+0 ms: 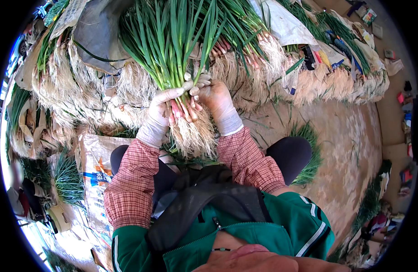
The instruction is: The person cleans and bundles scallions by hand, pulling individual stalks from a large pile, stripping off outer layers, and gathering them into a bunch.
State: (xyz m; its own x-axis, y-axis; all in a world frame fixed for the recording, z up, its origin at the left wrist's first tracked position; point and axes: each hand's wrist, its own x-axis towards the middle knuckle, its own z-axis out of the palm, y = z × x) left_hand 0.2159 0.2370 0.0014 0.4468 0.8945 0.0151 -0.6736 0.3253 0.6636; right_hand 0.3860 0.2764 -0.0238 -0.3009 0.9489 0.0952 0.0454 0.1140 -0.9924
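A thick bunch of green garlic (170, 54) is held up in front of me, its leaves pointing away and its pinkish bulbs and pale roots hanging toward my lap. My left hand (162, 105), in a soiled light glove, wraps the stems from the left just above the bulbs, thumb across the front. From the right, my right hand (213, 95), gloved too, has its fingers curled in against the same stems. Some of its fingertips are hidden among the stalks.
Beyond my hands runs a long bank of stacked green garlic with roots (245, 86) facing me, partly under grey and white sheets (100, 36). A printed woven sack (93, 154) lies left of my knee. Loose green leaves (306, 149) lie beside my right knee on the brown ground.
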